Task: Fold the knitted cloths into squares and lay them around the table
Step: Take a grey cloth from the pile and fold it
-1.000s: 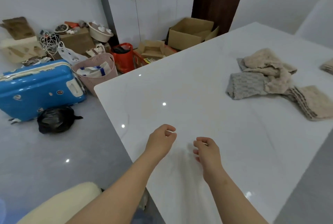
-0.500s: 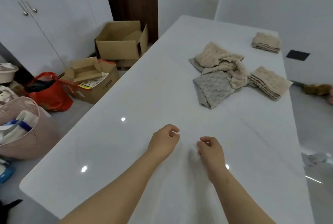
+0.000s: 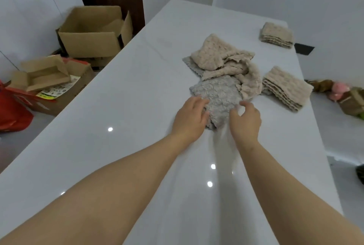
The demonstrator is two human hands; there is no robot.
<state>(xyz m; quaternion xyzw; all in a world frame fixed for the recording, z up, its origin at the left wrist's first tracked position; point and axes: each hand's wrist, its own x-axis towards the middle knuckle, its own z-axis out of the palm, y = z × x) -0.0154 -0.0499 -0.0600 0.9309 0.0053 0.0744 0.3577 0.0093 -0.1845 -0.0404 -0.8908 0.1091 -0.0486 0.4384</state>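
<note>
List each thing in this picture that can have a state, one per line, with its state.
Grey cloth: unfolded, crumpled, hands at its near end.
Beige cloths: unfolded, heaped, overlapping the grey cloth.
Near beige stack: folded.
Far beige stack: folded.
Large cardboard box: open.
Left hand: touching the grey cloth; grip unclear.
Right hand: fingers curled at the grey cloth; grip unclear.

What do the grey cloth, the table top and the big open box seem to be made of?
The grey cloth looks like knitted yarn, soft and matte: its surface is bumpy with loops; the fibre is unclear. The table top is hard, glossy and white, perhaps stone or lacquer: it mirrors lamps as bright dots. The box is plain brown cardboard, matte, with bent flaps.
</note>
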